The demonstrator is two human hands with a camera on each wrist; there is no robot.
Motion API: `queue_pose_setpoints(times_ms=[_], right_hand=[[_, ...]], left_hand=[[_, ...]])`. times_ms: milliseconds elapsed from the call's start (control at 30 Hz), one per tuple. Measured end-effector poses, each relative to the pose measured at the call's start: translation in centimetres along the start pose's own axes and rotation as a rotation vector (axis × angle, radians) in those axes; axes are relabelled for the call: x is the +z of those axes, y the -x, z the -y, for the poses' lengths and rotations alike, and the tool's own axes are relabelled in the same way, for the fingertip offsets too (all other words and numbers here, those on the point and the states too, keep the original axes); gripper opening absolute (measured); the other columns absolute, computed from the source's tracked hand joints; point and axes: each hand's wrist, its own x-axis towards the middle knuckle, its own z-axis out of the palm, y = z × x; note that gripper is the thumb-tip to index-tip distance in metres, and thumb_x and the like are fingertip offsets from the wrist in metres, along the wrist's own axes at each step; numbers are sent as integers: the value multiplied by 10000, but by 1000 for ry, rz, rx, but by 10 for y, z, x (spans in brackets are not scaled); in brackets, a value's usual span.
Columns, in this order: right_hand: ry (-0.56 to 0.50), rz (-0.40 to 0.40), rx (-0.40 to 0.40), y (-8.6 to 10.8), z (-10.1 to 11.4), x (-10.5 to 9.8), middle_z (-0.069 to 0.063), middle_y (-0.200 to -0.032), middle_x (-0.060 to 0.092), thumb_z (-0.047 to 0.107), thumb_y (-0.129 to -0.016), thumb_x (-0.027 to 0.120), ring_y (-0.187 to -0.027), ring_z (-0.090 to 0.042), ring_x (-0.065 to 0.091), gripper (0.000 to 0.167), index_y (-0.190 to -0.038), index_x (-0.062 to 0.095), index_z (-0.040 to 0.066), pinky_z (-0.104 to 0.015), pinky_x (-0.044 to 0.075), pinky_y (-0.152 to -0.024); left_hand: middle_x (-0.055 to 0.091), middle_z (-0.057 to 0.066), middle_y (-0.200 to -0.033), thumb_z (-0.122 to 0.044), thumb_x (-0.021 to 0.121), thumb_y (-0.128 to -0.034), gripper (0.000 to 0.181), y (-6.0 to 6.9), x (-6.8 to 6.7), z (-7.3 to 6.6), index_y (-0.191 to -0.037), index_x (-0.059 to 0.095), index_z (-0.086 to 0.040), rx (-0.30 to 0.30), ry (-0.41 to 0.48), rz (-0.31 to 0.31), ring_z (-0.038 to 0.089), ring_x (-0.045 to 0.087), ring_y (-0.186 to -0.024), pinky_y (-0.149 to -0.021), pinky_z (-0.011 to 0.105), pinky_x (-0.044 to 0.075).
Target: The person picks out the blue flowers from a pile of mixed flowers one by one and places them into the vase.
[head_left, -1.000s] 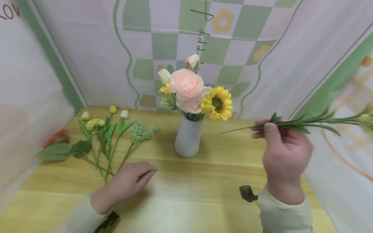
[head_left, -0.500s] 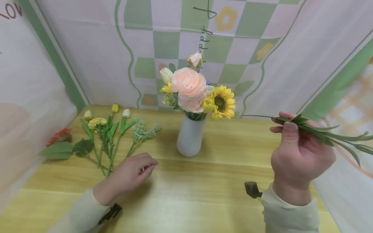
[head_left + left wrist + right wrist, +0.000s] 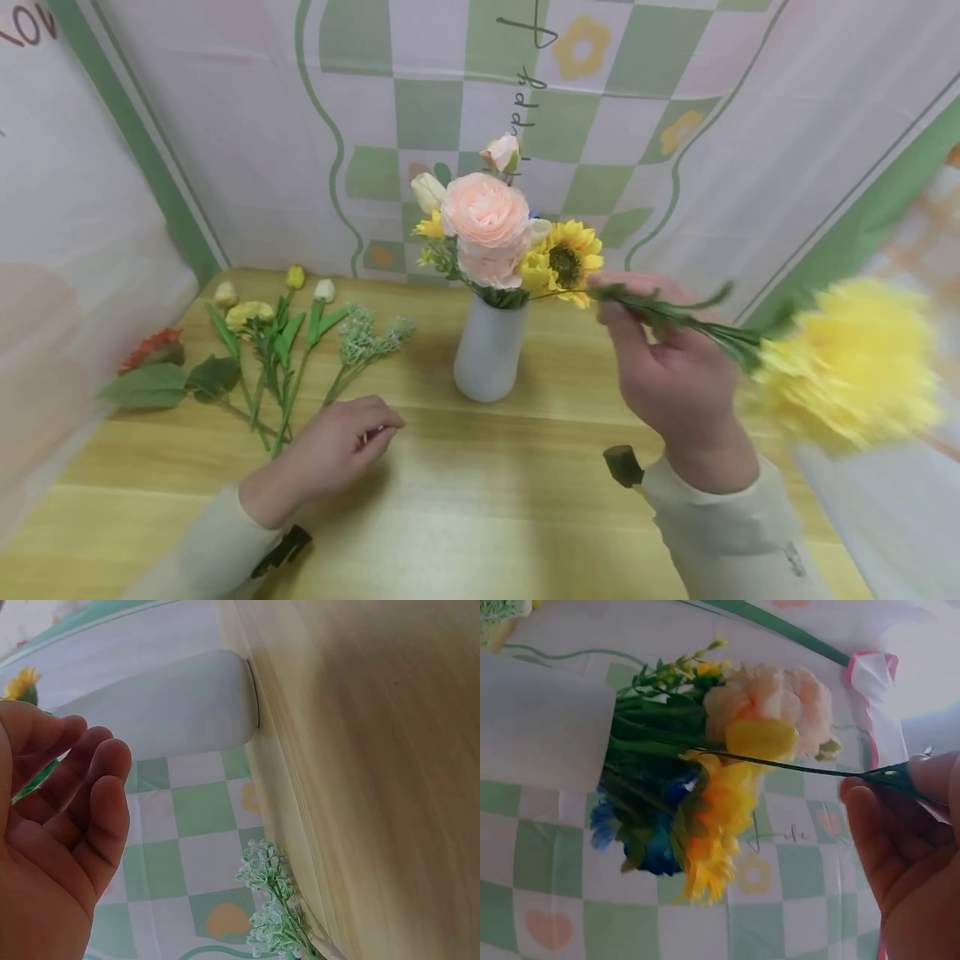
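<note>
Yellow ruffled flower juts from the right hand, which pinches its stem between thumb and fingers. The left hand is loosely curled, holding nothing, near a green sprig on the table. Beyond, a white vase holds a sunflower and pink ranunculus before a checkered backdrop.

Booth of printed cloth, wooden table

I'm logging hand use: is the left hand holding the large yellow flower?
No, the head view shows the large yellow flower held in the right hand.
</note>
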Motion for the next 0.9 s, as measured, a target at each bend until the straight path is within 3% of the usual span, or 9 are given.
queue_pose_setpoints(times_ms=[67,200,267,333,400,500,600,733,900], right_hand=[[17,87,84,0,-6,6,-162,-990,695,-24,-934,614,-834,-138,620,145,-996,630,-154,-234,497,-774],[134,334,400,0,-10,12,-208,-1044,583,-20,-991,507,-961,-264,540,160,-1070,541,-155,-372,447,-892],[282,482,418,0,-12,12,-211,-1029,547,33,-1025,484,-983,-306,524,184,-1117,511,-124,-411,433,-904],[499,556,247,2,-16,15,-185,-961,555,99,-1028,501,-969,-321,547,209,-1102,521,-95,-457,446,-910],[610,459,45,5,-25,21,-174,-853,537,84,-977,565,-879,-345,534,173,-990,540,-87,-465,434,-893],[701,285,-147,8,-35,31,-144,-742,508,92,-877,659,-776,-357,527,181,-837,532,-29,-480,460,-816],[589,239,-135,9,-41,37,-133,-746,495,59,-832,696,-746,-340,515,209,-795,498,0,-460,464,-733],[514,250,-65,12,-40,38,-143,-805,505,53,-815,719,-809,-324,523,235,-850,499,-22,-448,465,-766],[391,111,-10,18,-28,38,-171,-912,612,54,-799,751,-870,-344,584,258,-958,589,-70,-402,476,-822]], left_hand=[[581,-122,-820,-40,665,-917,120,1,0,1,-1009,727,-85,2,-2,-1,-15,481,-657,-587,195,491],[577,-121,-809,-26,667,-907,124,1,1,3,-1001,725,-83,18,-12,-5,-13,478,-653,-584,196,488],[578,-121,-809,-21,667,-904,129,2,1,4,-1001,724,-83,22,-18,-4,-11,482,-662,-593,199,492],[581,-120,-813,-18,666,-905,129,2,2,4,-999,723,-85,19,-20,-3,-9,488,-670,-602,202,497],[583,-120,-816,-19,665,-905,130,2,2,5,-999,723,-87,12,-20,-2,-6,493,-676,-607,205,501],[582,-118,-815,-22,661,-909,126,2,2,5,-997,723,-88,6,-20,1,-3,492,-676,-605,207,500],[576,-119,-812,-32,661,-913,119,2,2,5,-996,722,-91,2,-26,2,-1,488,-672,-601,206,497],[575,-129,-817,-50,663,-921,110,3,2,4,-997,723,-102,-16,-29,9,-4,490,-678,-604,202,496],[578,-131,-819,-26,663,-915,125,7,-1,5,-998,724,-96,-17,-21,-14,-4,493,-683,-604,219,502]])
